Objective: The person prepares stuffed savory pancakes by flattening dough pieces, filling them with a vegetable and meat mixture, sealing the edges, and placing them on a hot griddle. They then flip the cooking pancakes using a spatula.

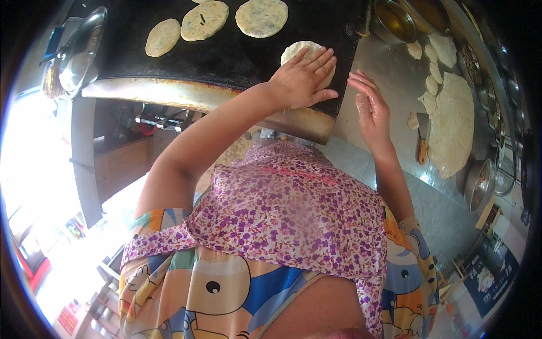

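Observation:
My left hand (304,78) lies flat, fingers spread, over a round of pale dough (295,50) near the right edge of a black griddle (199,63). Beyond the griddle's right edge, my right hand (370,104) is raised over the metal worktop, with its fingers together and slightly bent. Nothing is held in it, and its fingertips look wet. Farther back on the griddle lie a filled flatbread (261,18), another with dark green strips on top (205,21) and a smaller oval one (163,38).
A big sheet of dough (451,123) and a scraper with a wooden handle (422,151) lie on the steel worktop (385,59). A pot of yellow oil (396,23) stands behind. Metal bowls of filling line the right side. A domed metal lid (82,51) leans at the griddle's left.

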`<state>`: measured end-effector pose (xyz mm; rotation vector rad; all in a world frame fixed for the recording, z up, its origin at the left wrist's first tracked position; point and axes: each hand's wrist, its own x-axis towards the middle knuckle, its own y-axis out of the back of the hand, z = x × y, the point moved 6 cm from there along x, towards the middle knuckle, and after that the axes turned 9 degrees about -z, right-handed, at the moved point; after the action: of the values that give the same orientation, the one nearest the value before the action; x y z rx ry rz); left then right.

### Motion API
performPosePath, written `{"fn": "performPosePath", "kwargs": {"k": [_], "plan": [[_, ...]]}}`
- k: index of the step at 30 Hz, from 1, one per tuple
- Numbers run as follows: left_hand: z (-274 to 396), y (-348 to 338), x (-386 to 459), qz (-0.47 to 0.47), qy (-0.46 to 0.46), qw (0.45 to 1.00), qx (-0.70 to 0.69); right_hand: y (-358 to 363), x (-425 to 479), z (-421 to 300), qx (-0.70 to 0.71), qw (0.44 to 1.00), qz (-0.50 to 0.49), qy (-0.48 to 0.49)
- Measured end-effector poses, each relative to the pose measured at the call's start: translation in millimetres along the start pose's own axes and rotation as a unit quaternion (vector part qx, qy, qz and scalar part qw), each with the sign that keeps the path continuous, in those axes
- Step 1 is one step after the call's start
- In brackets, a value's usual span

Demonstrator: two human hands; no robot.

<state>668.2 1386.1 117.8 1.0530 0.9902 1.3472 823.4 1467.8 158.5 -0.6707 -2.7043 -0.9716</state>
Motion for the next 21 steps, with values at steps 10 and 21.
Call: {"fn": "performPosePath", "kwargs": {"k": [10,21], "plan": [[19.4,-3.4,-10.5,-0.037,-0.064,0.996,0.047,1.3,1.7,-2.6,-0.003,1.0,0.016,-0.017],[-30.5,38.7,-19.2,0.072,-0.029,0.964,-0.254,-8.6,45.4,1.7,-0.166,0.984,-0.048,0.03]]}}
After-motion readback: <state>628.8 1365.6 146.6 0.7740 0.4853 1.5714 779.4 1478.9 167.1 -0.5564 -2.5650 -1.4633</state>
